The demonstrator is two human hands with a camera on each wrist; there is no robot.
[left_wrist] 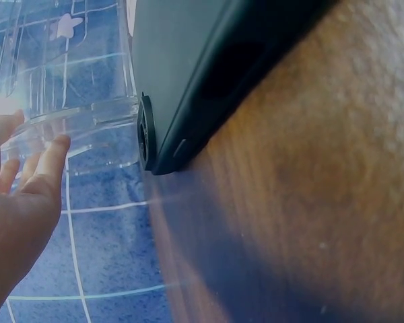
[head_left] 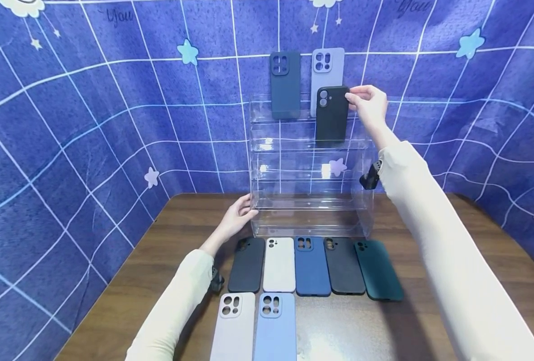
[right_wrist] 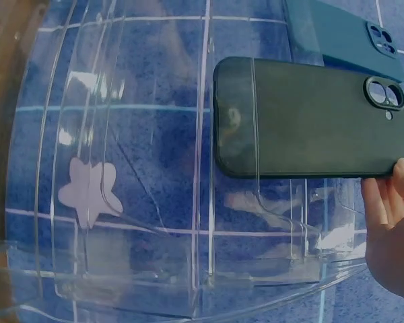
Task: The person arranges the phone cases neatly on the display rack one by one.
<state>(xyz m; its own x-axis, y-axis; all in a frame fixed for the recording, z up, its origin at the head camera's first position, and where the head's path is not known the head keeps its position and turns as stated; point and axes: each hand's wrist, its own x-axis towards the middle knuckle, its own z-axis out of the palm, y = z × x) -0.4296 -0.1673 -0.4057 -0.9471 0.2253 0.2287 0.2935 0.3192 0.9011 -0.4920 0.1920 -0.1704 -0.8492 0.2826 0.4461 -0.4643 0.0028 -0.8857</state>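
My right hand (head_left: 369, 106) pinches a black phone case (head_left: 332, 118) by its upper right edge. The case stands upright, its lower end behind a clear front lip of the transparent tiered display rack (head_left: 312, 203). In the right wrist view, that lip crosses the bottom of the black case (right_wrist: 310, 121). My left hand (head_left: 236, 218) rests against the rack's lower left side, fingers extended in the left wrist view. On the top tier stand a dark blue phone case (head_left: 286, 87) and a lavender phone case (head_left: 327, 67), the latter partly hidden by the black one.
On the wooden table (head_left: 158, 260), a row before the rack holds black, white (head_left: 279, 265), blue (head_left: 312, 268), dark grey and green (head_left: 379, 271) phone cases. Nearer lie a pale case (head_left: 233, 326) and a light blue one (head_left: 276, 328). A blue patterned cloth (head_left: 113, 125) hangs behind.
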